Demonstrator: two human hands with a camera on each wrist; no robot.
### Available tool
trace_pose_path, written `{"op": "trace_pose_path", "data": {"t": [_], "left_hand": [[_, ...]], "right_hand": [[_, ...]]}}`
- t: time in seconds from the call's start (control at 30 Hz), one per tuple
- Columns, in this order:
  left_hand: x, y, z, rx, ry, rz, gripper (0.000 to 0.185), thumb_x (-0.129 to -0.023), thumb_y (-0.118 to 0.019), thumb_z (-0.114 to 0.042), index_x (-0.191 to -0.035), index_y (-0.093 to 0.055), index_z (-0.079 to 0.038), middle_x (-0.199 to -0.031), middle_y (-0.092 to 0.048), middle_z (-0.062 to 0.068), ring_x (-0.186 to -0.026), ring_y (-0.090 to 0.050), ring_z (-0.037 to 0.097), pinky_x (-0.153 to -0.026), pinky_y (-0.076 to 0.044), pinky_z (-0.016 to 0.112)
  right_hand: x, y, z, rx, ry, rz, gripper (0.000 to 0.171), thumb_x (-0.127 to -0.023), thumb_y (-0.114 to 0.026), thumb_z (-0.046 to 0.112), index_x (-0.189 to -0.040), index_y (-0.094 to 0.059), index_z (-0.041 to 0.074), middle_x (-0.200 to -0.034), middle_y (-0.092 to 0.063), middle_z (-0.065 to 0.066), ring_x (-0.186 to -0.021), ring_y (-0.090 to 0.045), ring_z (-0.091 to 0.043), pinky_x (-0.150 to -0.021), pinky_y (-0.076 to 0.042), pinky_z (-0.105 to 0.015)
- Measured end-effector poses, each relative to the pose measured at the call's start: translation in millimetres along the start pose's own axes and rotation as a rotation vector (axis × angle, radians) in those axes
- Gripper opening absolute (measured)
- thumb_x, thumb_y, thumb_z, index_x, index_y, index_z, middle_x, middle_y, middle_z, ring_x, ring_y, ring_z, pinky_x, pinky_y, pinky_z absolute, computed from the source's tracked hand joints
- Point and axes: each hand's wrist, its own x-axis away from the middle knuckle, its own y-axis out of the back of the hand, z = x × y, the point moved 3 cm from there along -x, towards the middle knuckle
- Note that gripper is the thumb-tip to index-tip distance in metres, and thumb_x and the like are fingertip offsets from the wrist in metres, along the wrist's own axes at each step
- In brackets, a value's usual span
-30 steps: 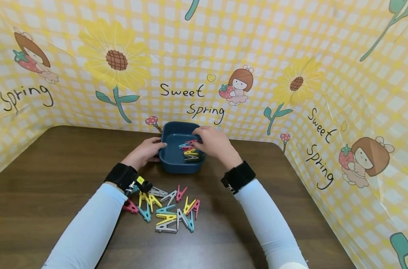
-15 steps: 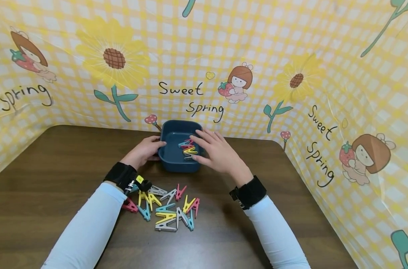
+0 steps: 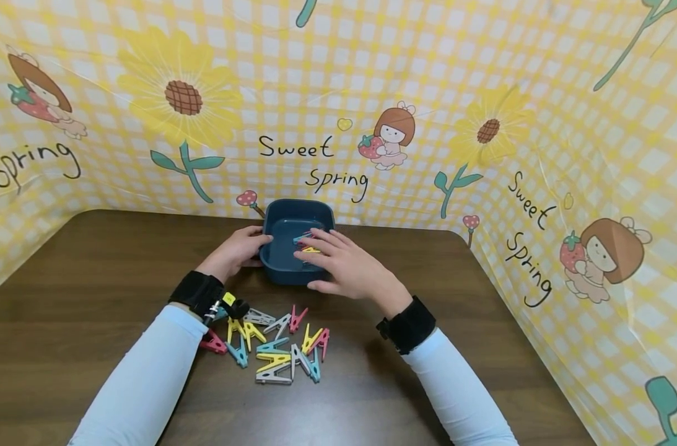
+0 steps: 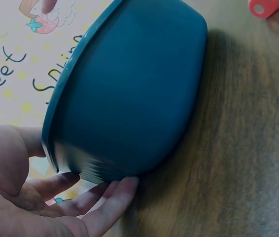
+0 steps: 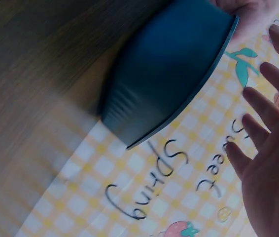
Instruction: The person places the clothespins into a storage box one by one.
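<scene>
A dark blue plastic box (image 3: 277, 266) stands near the back of the table. My left hand (image 3: 235, 251) grips its left side, thumb over the rim; in the left wrist view the fingers (image 4: 112, 207) lie along the outside wall. Over the box's right front part hovers my right hand (image 3: 352, 267), fingers spread and nothing held. Inside the box, several clothespins (image 3: 310, 249) in blue, red and yellow lie partly hidden under those fingers. In the right wrist view the right hand (image 5: 275, 143) shows above the rim, apart from the box wall (image 5: 164, 64).
Several more clothespins, among them a grey clothespin (image 3: 274, 375), a yellow clothespin (image 3: 274, 360) and a red clothespin (image 3: 296, 317), lie loose on the brown table (image 3: 371, 396) in front of the box. A yellow checked cloth (image 3: 293, 80) rises behind and at the sides.
My right hand had its fingers bunched at the box's right rim; they then spread, and the hand has moved left over the clothespins inside. My left hand keeps its grip on the box.
</scene>
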Motion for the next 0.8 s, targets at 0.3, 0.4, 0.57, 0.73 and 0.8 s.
{"op": "trace_pose_path", "data": {"t": [0.3,0.4,0.57,0.73,0.8], "left_hand": [[0.8,-1.7,0.8,-0.006,-0.012,-0.001,0.068,-0.118,-0.043,-0.033,-0.174,-0.017,-0.006,-0.170,-0.039,0.030,-0.152,-0.050,0.044,-0.122,-0.050,0.058],[0.2,-2.3,1.5,-0.004,-0.007,-0.002,0.068,-0.118,-0.043,-0.034,-0.174,-0.018,-0.006,-0.170,-0.039,0.029,-0.152,-0.050,0.044,-0.123,-0.049,0.058],[-0.4,-2.2,1.6,-0.008,-0.009,-0.004,0.069,-0.117,-0.044,-0.034,-0.174,-0.018,-0.006,-0.170,-0.040,0.029,-0.152,-0.050,0.043,-0.123,-0.049,0.058],[-0.1,-1.5,-0.1,-0.008,-0.003,-0.007,0.068,-0.118,-0.043,-0.034,-0.174,-0.018,-0.006,-0.170,-0.040,0.029,-0.153,-0.050,0.043,-0.123,-0.049,0.058],[0.2,-1.3,-0.5,-0.011,0.000,-0.007,0.068,-0.118,-0.043,-0.034,-0.174,-0.018,-0.006,-0.170,-0.040,0.029,-0.153,-0.050,0.042,-0.123,-0.049,0.057]], "right_hand": [[-4,-2,27,0.034,0.113,0.092,0.058,-0.104,-0.074,0.045,-0.155,-0.062,0.022,-0.166,-0.056,-0.005,-0.159,-0.048,-0.025,-0.132,-0.041,-0.041],[-5,-3,33,0.018,0.145,0.082,0.056,-0.102,-0.076,0.045,-0.151,-0.066,0.021,-0.159,-0.063,-0.003,-0.151,-0.056,-0.022,-0.126,-0.049,-0.038],[-7,-8,43,-0.047,0.164,0.127,0.051,-0.102,-0.077,0.041,-0.148,-0.069,0.021,-0.151,-0.069,0.000,-0.139,-0.064,-0.017,-0.116,-0.056,-0.032],[-10,-18,48,-0.118,0.142,0.247,0.040,-0.103,-0.077,0.032,-0.141,-0.074,0.020,-0.144,-0.073,0.002,-0.132,-0.066,-0.015,-0.112,-0.058,-0.029],[-11,-21,48,-0.127,0.133,0.287,0.036,-0.103,-0.077,0.028,-0.138,-0.076,0.020,-0.142,-0.074,0.003,-0.132,-0.066,-0.015,-0.112,-0.058,-0.030]]}}
